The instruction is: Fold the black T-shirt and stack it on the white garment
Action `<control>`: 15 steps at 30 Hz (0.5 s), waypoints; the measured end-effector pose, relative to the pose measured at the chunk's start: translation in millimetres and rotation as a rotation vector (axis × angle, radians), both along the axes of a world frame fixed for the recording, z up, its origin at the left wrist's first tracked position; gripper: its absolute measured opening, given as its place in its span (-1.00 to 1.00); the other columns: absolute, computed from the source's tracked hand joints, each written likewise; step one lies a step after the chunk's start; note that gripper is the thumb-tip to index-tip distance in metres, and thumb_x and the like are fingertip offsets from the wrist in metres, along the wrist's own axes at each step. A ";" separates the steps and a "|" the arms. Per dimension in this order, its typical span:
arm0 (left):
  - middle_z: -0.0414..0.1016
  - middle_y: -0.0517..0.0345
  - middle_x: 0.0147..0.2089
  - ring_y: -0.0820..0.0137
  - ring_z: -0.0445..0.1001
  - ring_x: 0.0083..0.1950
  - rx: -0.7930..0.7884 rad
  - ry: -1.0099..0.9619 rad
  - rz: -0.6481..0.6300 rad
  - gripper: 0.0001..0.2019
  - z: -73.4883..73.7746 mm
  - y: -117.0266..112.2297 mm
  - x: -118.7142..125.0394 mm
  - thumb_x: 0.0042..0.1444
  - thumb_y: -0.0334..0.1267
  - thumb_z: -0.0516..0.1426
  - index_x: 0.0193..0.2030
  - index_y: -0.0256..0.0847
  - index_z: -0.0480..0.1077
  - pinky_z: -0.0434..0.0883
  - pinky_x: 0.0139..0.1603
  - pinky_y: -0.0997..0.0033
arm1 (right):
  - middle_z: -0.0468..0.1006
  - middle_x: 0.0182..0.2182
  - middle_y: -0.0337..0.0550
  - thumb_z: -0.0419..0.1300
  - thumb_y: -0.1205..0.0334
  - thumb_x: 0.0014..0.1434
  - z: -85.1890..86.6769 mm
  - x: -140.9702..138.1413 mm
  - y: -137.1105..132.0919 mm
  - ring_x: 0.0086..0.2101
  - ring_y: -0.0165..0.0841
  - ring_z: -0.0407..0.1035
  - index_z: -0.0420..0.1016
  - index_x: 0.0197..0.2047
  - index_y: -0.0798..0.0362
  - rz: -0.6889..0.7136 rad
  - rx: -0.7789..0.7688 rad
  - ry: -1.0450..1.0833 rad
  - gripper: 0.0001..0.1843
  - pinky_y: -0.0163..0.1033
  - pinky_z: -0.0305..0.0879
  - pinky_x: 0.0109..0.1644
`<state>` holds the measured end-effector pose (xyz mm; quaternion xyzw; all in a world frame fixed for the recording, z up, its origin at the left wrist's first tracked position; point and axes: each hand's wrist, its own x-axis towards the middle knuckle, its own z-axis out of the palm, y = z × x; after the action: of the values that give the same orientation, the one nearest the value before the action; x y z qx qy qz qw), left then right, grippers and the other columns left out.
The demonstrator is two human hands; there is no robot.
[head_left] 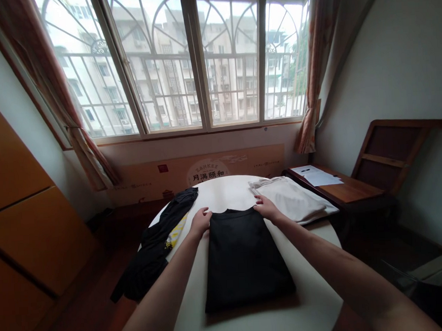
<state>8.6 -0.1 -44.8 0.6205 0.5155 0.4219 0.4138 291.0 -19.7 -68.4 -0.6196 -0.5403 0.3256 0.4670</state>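
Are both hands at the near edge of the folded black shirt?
No, the left hand and the right hand are at the two far corners of the folded black shirt.

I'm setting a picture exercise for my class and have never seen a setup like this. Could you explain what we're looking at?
There is no machine here: this single picture comes from a camera worn on a person's head, looking forward and down at their own bare hands. The left hand and right hand hold the two far corners of a folded black garment on a white table. To its left lie dark clothes, partly hanging over the edge; to its right, pale fabric. Beyond is a window.
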 end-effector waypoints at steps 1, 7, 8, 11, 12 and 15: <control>0.50 -0.21 0.13 0.13 0.48 0.15 0.049 0.019 0.018 -0.64 1.4 -2.5 -1.8 0.24 -0.29 0.15 0.12 -0.46 0.37 0.44 0.10 0.29 | 0.51 0.12 0.13 0.19 0.33 0.11 0.8 -0.5 -5.5 0.02 -0.17 0.49 0.38 0.27 0.13 -0.006 0.056 -0.037 -0.38 0.00 0.44 0.16; 0.34 -0.21 0.37 -0.01 0.22 0.44 0.400 0.668 -0.334 -0.59 -17.0 -73.2 -7.5 0.20 -0.32 0.17 0.20 -0.27 0.47 0.14 0.46 -0.05 | 0.46 0.22 0.03 0.13 0.18 0.29 -5.5 -19.4 -89.4 0.22 -0.17 0.34 0.45 0.25 0.04 0.380 0.330 -0.444 -0.52 -0.02 0.25 0.38; 0.30 -0.19 0.41 -0.02 0.18 0.46 0.418 0.771 -0.406 -0.54 -25.3 -89.5 -5.9 0.25 -0.26 0.15 0.28 -0.25 0.41 0.16 0.46 -0.08 | 0.40 0.29 0.02 0.14 0.15 0.30 -9.8 -24.2 -106.2 0.27 -0.15 0.29 0.40 0.31 0.02 0.440 0.298 -0.483 -0.47 0.00 0.22 0.40; 0.10 -0.14 0.51 -0.01 0.05 0.52 0.396 0.936 -0.514 -0.42 -47.1 -128.6 -0.5 0.34 -0.12 0.08 0.45 -0.19 0.20 0.12 0.47 -0.17 | 0.16 0.43 -0.01 0.16 0.06 0.31 -20.6 -34.4 -145.6 0.41 -0.07 0.02 0.20 0.46 -0.02 0.604 0.169 -0.646 -0.31 0.15 0.00 0.49; 0.03 -0.13 0.53 0.00 0.01 0.53 0.378 0.973 -0.526 -0.40 -51.3 -136.6 0.3 0.35 -0.08 0.07 0.48 -0.16 0.14 0.09 0.48 -0.19 | 0.09 0.45 -0.03 0.15 0.03 0.32 -22.0 -35.4 -153.8 0.44 -0.04 -0.06 0.15 0.48 -0.03 0.648 0.126 -0.705 -0.29 0.20 -0.09 0.51; -0.10 -0.06 0.55 0.01 -0.08 0.56 0.330 1.067 -0.542 -0.34 -53.4 -147.8 -3.5 0.35 0.02 0.06 0.52 -0.06 0.04 0.01 0.50 -0.21 | -0.06 0.48 -0.09 0.06 -0.06 0.38 -18.7 -31.5 -166.2 0.47 -0.05 -0.21 0.08 0.50 -0.09 0.710 0.030 -0.821 -0.30 0.23 -0.23 0.53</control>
<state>5.1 -147.8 -98.2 0.9105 0.4035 0.0079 0.0901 259.4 -185.9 -87.1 -0.4685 -0.8590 0.1869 0.0879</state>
